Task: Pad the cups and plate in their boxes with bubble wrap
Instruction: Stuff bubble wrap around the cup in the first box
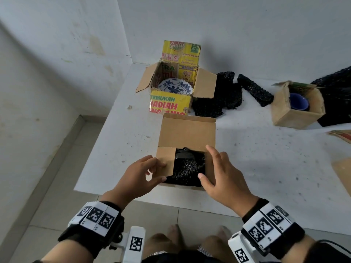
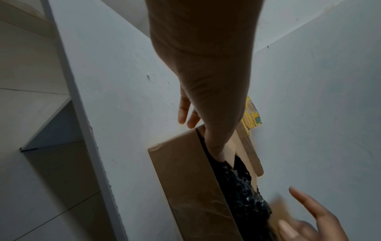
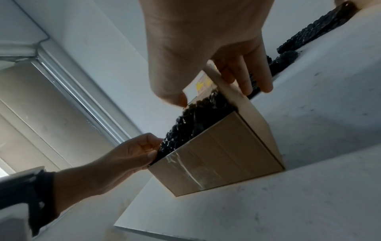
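Cardboard, plain brown, forms the near box (image 1: 187, 133) low in the centre of the head view, standing on the white worktop (image 1: 266, 158) and stuffed with black bubble wrap (image 1: 188, 168). The left hand (image 1: 140, 177) pinches the box's left side flap (image 1: 166, 160) between thumb and curled fingers, the flap folded partly over the wrap. The right hand (image 1: 222, 173) lies with fingers straight and spread against the right side flap (image 1: 209, 166), gripping nothing. Above it in the frame, a yellow printed box (image 1: 171, 105) stands open with a blue-and-white plate (image 1: 175, 87) inside. Loose black bubble wrap pieces (image 1: 218, 95) lie just right of that box. At the right edge, a small brown box (image 1: 290, 114) holds a blue cup (image 1: 298, 101), with more black wrap behind it.
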Available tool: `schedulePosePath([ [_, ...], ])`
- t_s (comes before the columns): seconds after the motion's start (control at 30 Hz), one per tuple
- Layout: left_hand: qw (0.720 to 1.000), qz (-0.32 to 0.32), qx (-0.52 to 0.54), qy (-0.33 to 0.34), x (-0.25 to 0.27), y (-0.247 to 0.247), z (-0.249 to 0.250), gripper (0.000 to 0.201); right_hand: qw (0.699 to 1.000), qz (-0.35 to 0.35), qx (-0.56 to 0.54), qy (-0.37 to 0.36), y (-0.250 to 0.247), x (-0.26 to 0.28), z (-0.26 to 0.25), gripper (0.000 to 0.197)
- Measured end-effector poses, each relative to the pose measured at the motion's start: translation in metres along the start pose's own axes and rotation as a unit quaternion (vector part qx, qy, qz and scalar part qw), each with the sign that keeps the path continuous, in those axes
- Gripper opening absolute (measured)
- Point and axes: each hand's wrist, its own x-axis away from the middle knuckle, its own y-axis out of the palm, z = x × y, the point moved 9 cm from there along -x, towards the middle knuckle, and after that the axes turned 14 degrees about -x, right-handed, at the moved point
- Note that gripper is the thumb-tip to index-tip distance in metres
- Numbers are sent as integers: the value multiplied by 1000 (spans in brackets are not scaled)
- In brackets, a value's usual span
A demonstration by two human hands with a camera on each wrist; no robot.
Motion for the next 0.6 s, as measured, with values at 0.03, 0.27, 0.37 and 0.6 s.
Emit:
schedulePosePath([
  [0.03, 1000, -2, 0, 0, -1, 1, -1, 40, 999, -29, 3, -12, 4, 1, -1, 78],
  [0.27, 999, -11, -8, -34, -3, 9, -15, 36, 992, -38, 81, -90, 19, -3, 12, 52],
  [0.37, 998, -50, 18, -19, -7, 12, -12, 32, 989, -67, 79, -109, 35, -6, 19, 45],
  [0.6, 999, 12, 47, -10, -10, 19, -7, 45, 988, -69, 86, -106, 41, -8, 22, 44],
])
